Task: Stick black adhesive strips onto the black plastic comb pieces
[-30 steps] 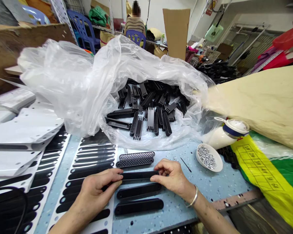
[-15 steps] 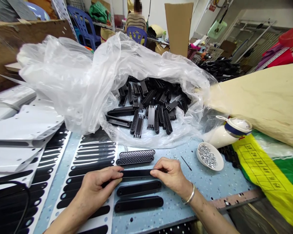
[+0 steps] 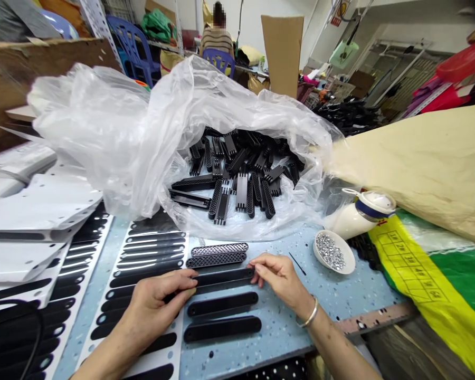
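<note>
Smooth black bar (image 3: 224, 276) with rounded ends lies across the blue speckled table. My left hand (image 3: 162, 295) pinches its left end between thumb and fingers. At the right end is my right hand (image 3: 275, 274), its thumb and fingers loosely curled and a little apart, fingertips beside or touching the tip. Two similar black bars (image 3: 222, 304) lie in a row nearer to me. Just beyond the held bar are two bars with lattice-patterned faces (image 3: 217, 254). A sheet of black rounded strips (image 3: 136, 285) runs partly beneath my left hand.
A clear plastic bag (image 3: 142, 132) opens toward me, full of black parts (image 3: 241, 174). On the right are a white bowl (image 3: 350, 262) of small shiny metal pieces, a tilted white bottle (image 3: 346, 219) and a thin black rod (image 3: 297, 263). White sheets (image 3: 31, 211) are stacked left. Someone sits far back.
My right fingers have loosened from their pinch and shifted to the bar's right tip, so more of that end shows. My left hand keeps its hold. The view has shifted slightly.
</note>
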`<state>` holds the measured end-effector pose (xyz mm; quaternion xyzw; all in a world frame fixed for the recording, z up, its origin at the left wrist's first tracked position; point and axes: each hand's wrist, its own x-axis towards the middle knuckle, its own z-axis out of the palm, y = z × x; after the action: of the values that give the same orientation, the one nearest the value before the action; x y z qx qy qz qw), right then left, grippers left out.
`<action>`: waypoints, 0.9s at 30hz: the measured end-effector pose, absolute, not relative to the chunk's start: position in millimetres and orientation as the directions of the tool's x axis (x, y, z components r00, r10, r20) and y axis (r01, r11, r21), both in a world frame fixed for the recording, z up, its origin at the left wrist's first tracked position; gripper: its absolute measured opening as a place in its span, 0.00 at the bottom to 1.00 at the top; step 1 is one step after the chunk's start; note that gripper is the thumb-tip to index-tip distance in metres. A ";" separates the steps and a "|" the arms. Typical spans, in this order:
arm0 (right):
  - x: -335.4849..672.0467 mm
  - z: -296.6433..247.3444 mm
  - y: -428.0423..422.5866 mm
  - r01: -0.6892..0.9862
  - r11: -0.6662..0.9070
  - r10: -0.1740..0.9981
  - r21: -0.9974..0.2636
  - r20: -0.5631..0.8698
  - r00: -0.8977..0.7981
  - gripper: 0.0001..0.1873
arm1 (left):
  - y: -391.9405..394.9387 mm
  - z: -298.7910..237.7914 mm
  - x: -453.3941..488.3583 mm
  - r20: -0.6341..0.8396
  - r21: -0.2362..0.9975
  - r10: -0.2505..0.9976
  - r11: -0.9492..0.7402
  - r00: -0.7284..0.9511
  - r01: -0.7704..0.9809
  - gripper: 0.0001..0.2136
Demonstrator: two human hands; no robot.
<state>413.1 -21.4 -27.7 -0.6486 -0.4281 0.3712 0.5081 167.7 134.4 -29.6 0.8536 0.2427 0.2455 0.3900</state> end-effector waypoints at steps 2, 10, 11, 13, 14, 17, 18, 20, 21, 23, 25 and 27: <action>413.6 -27.5 -22.5 0.187 -0.106 0.932 -0.977 -0.032 0.360 0.12 | 134.4 -29.3 168.0 0.237 0.779 0.600 -0.587 0.764 0.219 0.06; 406.8 -31.7 -17.8 0.320 -0.086 0.926 -0.944 0.043 0.376 0.04 | 134.8 -23.9 171.6 0.280 0.762 0.580 -0.619 0.765 0.190 0.06; 406.1 -30.5 -17.0 0.345 -0.088 0.927 -0.934 0.050 0.372 0.04 | 134.7 -24.0 171.6 0.279 0.762 0.580 -0.619 0.766 0.191 0.06; 404.4 -27.9 -14.8 0.425 -0.081 0.930 -0.902 0.085 0.358 0.05 | 134.4 -24.6 171.3 0.275 0.764 0.578 -0.617 0.768 0.190 0.06; 403.3 -26.9 -13.4 0.475 -0.070 0.929 -0.877 0.116 0.351 0.07 | 134.3 -25.1 171.1 0.273 0.765 0.577 -0.615 0.769 0.190 0.06; 399.7 -27.3 -9.2 0.586 -0.036 0.919 -0.809 0.204 0.338 0.12 | 134.3 -26.2 171.0 0.269 0.772 0.580 -0.607 0.769 0.188 0.06; 398.7 -28.4 -8.2 0.602 -0.032 0.914 -0.798 0.221 0.341 0.13 | 134.4 -26.5 171.0 0.268 0.775 0.581 -0.604 0.769 0.186 0.06; 397.6 -30.6 -7.5 0.612 -0.032 0.906 -0.790 0.236 0.352 0.13 | 134.5 -27.3 171.0 0.267 0.780 0.582 -0.599 0.768 0.183 0.06; 397.4 -31.2 -7.7 0.615 -0.034 0.904 -0.788 0.238 0.355 0.14 | 134.4 -27.7 170.9 0.265 0.782 0.583 -0.596 0.768 0.183 0.06; 397.1 -31.0 -8.8 0.611 -0.036 0.906 -0.791 0.231 0.353 0.16 | 134.0 -28.6 170.4 0.264 0.784 0.589 -0.592 0.764 0.185 0.06; 395.5 -29.7 -9.8 0.599 -0.038 0.917 -0.800 0.211 0.340 0.17 | 133.3 -29.6 169.6 0.260 0.784 0.594 -0.590 0.761 0.192 0.06; 392.3 -29.5 -9.4 0.594 -0.047 0.918 -0.803 0.200 0.343 0.12 | 132.7 -30.5 168.9 0.250 0.785 0.596 -0.587 0.763 0.201 0.07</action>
<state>392.3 -9.4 -29.5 -0.6985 -0.5411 0.1890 0.4285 168.9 132.7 -30.5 0.8539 0.2334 0.2532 0.3902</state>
